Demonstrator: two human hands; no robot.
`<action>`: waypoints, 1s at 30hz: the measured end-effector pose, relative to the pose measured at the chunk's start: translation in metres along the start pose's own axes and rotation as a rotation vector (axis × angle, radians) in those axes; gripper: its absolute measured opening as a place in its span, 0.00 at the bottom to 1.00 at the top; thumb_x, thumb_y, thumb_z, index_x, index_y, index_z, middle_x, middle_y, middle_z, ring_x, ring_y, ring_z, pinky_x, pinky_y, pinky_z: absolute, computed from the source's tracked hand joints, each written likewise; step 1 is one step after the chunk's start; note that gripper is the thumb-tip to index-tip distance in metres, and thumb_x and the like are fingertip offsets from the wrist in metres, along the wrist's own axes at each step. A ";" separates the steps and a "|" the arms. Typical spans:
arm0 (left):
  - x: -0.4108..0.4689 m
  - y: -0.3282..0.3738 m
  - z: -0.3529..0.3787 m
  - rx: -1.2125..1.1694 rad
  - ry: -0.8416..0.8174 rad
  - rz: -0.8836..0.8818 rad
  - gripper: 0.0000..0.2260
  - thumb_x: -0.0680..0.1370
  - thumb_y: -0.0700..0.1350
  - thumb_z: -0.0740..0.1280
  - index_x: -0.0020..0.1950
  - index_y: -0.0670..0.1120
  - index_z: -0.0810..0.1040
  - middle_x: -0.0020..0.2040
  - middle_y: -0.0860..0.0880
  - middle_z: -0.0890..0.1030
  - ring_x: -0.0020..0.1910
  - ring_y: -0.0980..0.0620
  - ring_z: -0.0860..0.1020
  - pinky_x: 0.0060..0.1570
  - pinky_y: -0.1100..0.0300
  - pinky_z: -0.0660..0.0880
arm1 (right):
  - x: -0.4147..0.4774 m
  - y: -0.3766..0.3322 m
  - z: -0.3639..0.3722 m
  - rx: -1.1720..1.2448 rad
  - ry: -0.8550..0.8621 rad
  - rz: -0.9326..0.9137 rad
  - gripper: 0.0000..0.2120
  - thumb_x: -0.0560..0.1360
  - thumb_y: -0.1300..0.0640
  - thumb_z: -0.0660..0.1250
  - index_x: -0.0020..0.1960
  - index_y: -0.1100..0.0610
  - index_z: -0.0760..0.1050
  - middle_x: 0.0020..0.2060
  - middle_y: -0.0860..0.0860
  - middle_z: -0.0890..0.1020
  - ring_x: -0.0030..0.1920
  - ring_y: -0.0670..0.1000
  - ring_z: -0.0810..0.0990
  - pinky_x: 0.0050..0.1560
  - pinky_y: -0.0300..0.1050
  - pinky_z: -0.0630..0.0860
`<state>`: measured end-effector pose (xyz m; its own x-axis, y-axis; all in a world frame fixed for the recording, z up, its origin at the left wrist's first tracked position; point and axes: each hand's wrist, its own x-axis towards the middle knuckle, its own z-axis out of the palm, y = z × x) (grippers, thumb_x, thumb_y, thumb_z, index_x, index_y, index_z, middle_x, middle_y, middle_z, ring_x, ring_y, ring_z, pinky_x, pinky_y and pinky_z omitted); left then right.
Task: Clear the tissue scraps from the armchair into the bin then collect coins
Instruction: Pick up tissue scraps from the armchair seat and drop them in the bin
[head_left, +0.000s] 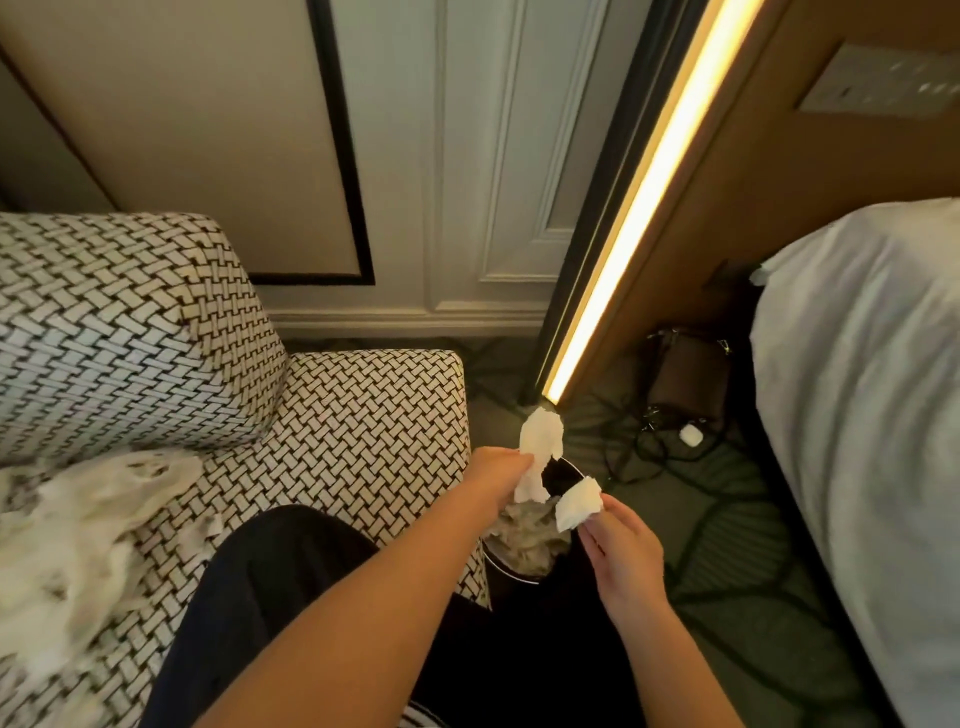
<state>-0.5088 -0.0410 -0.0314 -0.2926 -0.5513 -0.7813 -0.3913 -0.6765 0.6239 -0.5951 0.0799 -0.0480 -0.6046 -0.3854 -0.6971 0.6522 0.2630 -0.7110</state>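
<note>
Clamped in the curled fingers of the left hand: a long tissue scrap, held upright. Pinched at the fingertips of the right hand: a smaller scrap. Directly beneath both: the dark bin, part-filled with crumpled tissue, just beside the woven-pattern armchair. On the seat, at left: more loose tissue. At right: a white bed.

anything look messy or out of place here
Yes: torn tissue lies strewn over the armchair seat, and cables tangle on the floor by the bed. The left hand and right hand each hold a scrap over the stuffed bin.
</note>
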 end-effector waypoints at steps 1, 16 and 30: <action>-0.001 0.000 0.002 0.023 -0.022 0.014 0.16 0.77 0.43 0.65 0.65 0.42 0.74 0.61 0.42 0.77 0.59 0.45 0.76 0.57 0.53 0.74 | 0.001 0.000 -0.001 0.008 0.001 0.011 0.17 0.75 0.68 0.65 0.63 0.62 0.73 0.59 0.58 0.78 0.59 0.54 0.77 0.57 0.45 0.74; -0.014 -0.006 0.003 0.165 -0.110 0.094 0.19 0.80 0.46 0.61 0.71 0.48 0.69 0.67 0.46 0.72 0.61 0.48 0.72 0.57 0.55 0.69 | 0.002 -0.009 0.002 0.036 -0.026 0.111 0.19 0.79 0.64 0.61 0.69 0.63 0.68 0.66 0.59 0.73 0.66 0.56 0.72 0.66 0.49 0.67; -0.055 -0.006 -0.048 0.080 -0.104 0.229 0.15 0.80 0.48 0.59 0.66 0.48 0.72 0.57 0.51 0.78 0.56 0.52 0.76 0.53 0.58 0.70 | -0.029 -0.013 0.035 -0.210 -0.220 0.013 0.15 0.78 0.58 0.63 0.64 0.59 0.72 0.61 0.57 0.77 0.60 0.55 0.76 0.62 0.48 0.71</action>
<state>-0.4486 -0.0293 0.0089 -0.4680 -0.6296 -0.6201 -0.3711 -0.4968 0.7845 -0.5700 0.0568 -0.0152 -0.4683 -0.5573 -0.6857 0.5365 0.4372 -0.7218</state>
